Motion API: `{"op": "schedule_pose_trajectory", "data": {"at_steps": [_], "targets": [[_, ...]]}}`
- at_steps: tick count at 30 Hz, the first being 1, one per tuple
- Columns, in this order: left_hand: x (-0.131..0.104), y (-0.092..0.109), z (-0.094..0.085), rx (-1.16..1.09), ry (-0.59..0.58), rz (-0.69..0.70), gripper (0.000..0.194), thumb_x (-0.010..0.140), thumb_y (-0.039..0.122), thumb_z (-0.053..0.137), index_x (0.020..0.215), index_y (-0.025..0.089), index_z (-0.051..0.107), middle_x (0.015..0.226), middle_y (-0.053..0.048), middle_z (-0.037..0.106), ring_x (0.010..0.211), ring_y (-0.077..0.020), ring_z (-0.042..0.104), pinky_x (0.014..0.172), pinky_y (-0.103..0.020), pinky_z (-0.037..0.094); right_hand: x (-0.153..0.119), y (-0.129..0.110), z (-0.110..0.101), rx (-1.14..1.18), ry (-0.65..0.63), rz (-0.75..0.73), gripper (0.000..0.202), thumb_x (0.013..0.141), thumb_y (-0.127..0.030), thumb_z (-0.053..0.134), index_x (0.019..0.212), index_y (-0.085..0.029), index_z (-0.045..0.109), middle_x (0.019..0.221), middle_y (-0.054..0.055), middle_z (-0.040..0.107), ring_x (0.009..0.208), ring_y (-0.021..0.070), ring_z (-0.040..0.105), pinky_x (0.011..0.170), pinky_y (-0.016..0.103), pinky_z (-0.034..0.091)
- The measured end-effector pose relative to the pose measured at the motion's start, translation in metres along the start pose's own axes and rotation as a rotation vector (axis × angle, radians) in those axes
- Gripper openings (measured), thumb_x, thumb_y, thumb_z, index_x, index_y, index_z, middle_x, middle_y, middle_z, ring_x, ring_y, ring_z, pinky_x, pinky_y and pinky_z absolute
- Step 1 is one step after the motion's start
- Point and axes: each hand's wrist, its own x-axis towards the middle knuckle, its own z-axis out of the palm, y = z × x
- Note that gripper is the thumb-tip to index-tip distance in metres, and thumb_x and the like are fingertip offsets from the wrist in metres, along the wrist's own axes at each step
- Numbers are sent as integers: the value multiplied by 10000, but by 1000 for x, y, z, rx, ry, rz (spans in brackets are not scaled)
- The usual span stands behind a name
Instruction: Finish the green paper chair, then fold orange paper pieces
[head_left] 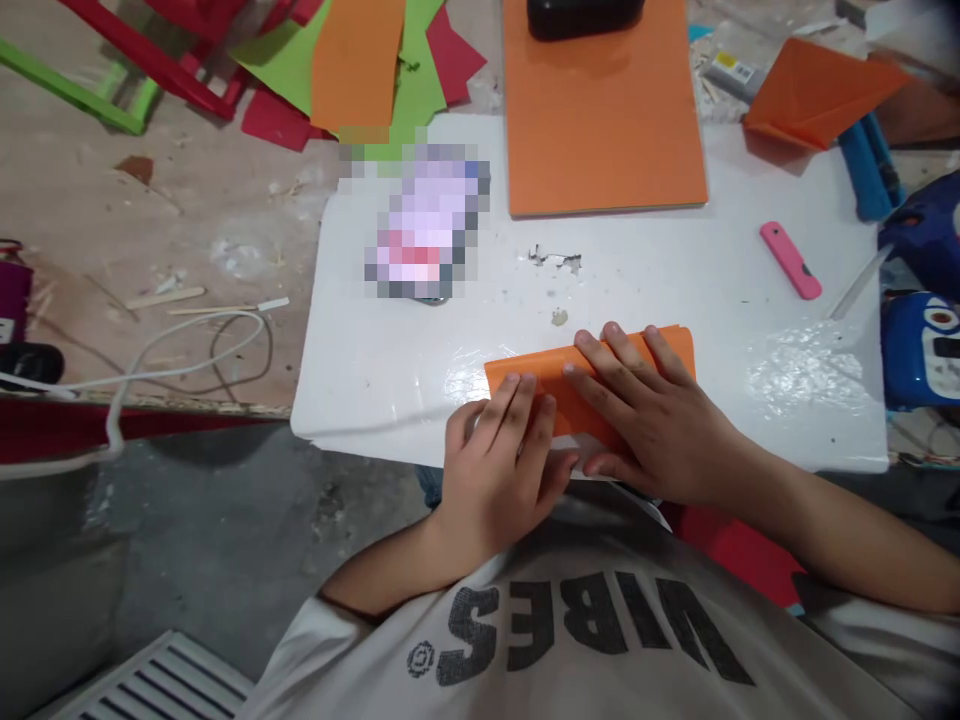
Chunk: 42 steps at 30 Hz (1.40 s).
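A folded orange sheet of paper (570, 400) lies near the front edge of the white board (360, 390). My left hand (499, 460) rests on its left end, fingers extended and pressing down on the paper. Spread wide across the right part is my right hand (649, 420), its fingertips reaching the fold along the far edge. Neither hand grips anything. Parts of the sheet are hidden under both palms. Beyond the hands, a larger orange stack of paper (604, 130) lies flat with a black case (585, 15) on top.
A blurred-out phone (431, 220) lies at the board's left. On the right are a pink cutter (791, 262), a folded orange paper piece (817, 100) and a blue character-shaped object (922, 345). Coloured sheets (356, 65) sit behind. A white cable (142, 375) hangs over the left edge.
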Motion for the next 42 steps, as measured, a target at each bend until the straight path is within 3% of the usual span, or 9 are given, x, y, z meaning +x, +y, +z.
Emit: {"op": "schedule_pose_trajectory", "data": {"at_steps": [3, 7, 9, 13, 18, 27, 32, 38, 42], "targets": [[4, -3, -7, -15, -10, 0, 407, 1221, 459, 630, 1415, 127, 764, 1509, -240, 861, 1420, -367, 841, 1333, -569, 510, 0, -1, 0, 10, 4, 8, 1090, 1183, -868, 469, 1994, -197, 186, 2012, 244, 341, 1874, 496, 357, 1495, 769, 294], [7, -9, -8, -65, -74, 42, 545, 1226, 556, 601, 1401, 61, 750, 1618, -341, 762, 1569, -468, 748, 1360, -600, 543, 0, -2, 1, -1, 5, 4, 1062, 1199, -857, 431, 1989, -183, 206, 2007, 251, 347, 1870, 488, 369, 1493, 763, 296], [6, -11, -4, -70, -130, 34, 628, 1225, 591, 581, 1482, 33, 712, 1701, -372, 688, 1656, -499, 669, 1361, -607, 550, 0, -3, 0, -15, -2, -3, 1078, 1197, -876, 394, 1986, -164, 212, 2002, 262, 349, 1864, 489, 379, 1490, 761, 300], [-1, -9, 2, -60, -188, -11, 883, 1172, 746, 608, 1703, 42, 579, 1808, -378, 590, 1777, -512, 527, 1446, -652, 442, -1, -3, -1, -10, -9, 1, 1129, 1171, -921, 373, 1989, -164, 196, 2005, 256, 335, 1874, 486, 362, 1495, 765, 295], [-7, -10, 0, -17, -196, -43, 1196, 1088, 927, 592, 1865, 35, 412, 1864, -390, 519, 1809, -527, 477, 1491, -637, 356, -2, -5, -1, 7, -14, 23, 1130, 1160, -932, 403, 1997, -208, 174, 2017, 218, 324, 1894, 462, 328, 1513, 744, 286], [-7, -13, -3, -4, -194, -58, 1240, 1072, 1009, 479, 1871, 61, 446, 1857, -373, 542, 1786, -522, 518, 1490, -648, 361, -2, -5, -3, 9, -45, 29, 1130, 1163, -937, 367, 1997, -199, 173, 2020, 218, 313, 1911, 458, 281, 1524, 751, 263], [-4, -10, -5, 17, -200, -59, 1208, 1090, 997, 453, 1853, 60, 468, 1851, -374, 548, 1770, -527, 538, 1465, -660, 391, 0, -4, -5, 46, -52, 53, 1127, 1143, -962, 390, 2000, -261, 180, 2018, 189, 345, 1902, 446, 315, 1529, 743, 260], [-3, -8, -3, 4, -186, -74, 1210, 1072, 1003, 497, 1855, 82, 465, 1852, -382, 542, 1759, -544, 539, 1442, -690, 393, 2, -3, -6, 74, -47, 55, 1180, 1112, -982, 461, 1996, -242, 209, 2016, 206, 344, 1880, 492, 346, 1508, 792, 277], [-3, -8, -4, -3, -201, -77, 1222, 1056, 1016, 514, 1850, 89, 473, 1856, -371, 543, 1753, -541, 545, 1454, -672, 366, 2, -3, -7, 67, -63, 65, 1151, 1114, -991, 428, 1992, -275, 228, 2012, 190, 367, 1881, 474, 353, 1515, 780, 260]]}}
